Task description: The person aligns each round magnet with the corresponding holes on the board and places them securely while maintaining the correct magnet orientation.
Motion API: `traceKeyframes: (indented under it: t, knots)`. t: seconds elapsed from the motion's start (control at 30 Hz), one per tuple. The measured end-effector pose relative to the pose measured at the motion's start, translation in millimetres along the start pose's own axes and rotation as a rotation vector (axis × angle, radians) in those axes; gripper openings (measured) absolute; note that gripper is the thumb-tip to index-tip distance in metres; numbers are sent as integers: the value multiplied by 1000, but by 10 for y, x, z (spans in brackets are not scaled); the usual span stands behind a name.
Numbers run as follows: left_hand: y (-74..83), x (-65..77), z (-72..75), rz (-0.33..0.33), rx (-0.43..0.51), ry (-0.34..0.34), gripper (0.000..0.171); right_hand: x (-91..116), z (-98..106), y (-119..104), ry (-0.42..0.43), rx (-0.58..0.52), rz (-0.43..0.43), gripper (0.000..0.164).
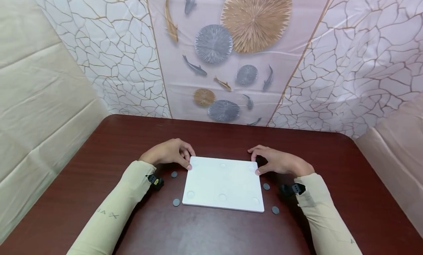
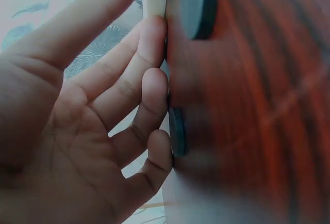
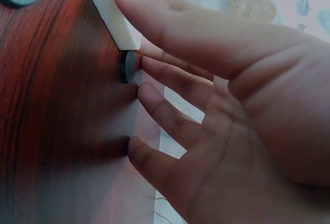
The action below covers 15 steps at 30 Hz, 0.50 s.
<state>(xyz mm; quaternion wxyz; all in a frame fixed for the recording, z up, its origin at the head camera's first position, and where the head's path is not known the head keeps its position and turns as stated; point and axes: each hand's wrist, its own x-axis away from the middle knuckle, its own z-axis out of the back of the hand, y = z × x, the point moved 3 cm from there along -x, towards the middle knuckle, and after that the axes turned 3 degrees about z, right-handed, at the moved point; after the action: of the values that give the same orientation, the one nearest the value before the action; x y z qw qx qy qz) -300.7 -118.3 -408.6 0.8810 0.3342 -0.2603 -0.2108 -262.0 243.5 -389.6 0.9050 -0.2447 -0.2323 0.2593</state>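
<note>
A white rectangular board [image 1: 224,181] with shallow round recesses along its far and near sides lies on the table. My left hand [image 1: 172,152] grips its far left corner, thumb on the left edge and index finger at the far edge. At the far right corner my right hand [image 1: 277,161] does likewise, with the thumb [image 3: 154,15] on the board's edge. The other fingertips of both hands rest down at the tabletop. A dark disc [image 2: 178,132] stands out beside the left fingertips, and another dark disc [image 3: 128,67] sits below the board's corner by the right fingers.
Small grey discs lie on the dark red-brown table [image 1: 205,233]: a left disc [image 1: 174,174] and a nearer one [image 1: 176,202], plus a right disc [image 1: 266,186] and a nearer one [image 1: 275,210]. A patterned curtain [image 1: 228,82] hangs behind the table's far edge.
</note>
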Motion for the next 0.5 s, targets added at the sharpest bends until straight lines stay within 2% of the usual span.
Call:
traceKeyframes:
  t: [0.17,0.27,0.37,0.5]
  knots:
    - [-4,11,-4,51,16,15,34,2,-16,-38,20,18,32,22]
    - [-3,28,-12,68,18,12,34,42,-48,-27,74,44,68,25]
    - [0,26,-20,60,10,1,34,140,-54,10,197,70,98,29]
    - [-5,0,0,27,-1,0,34,333,1,41,395,48,101,29]
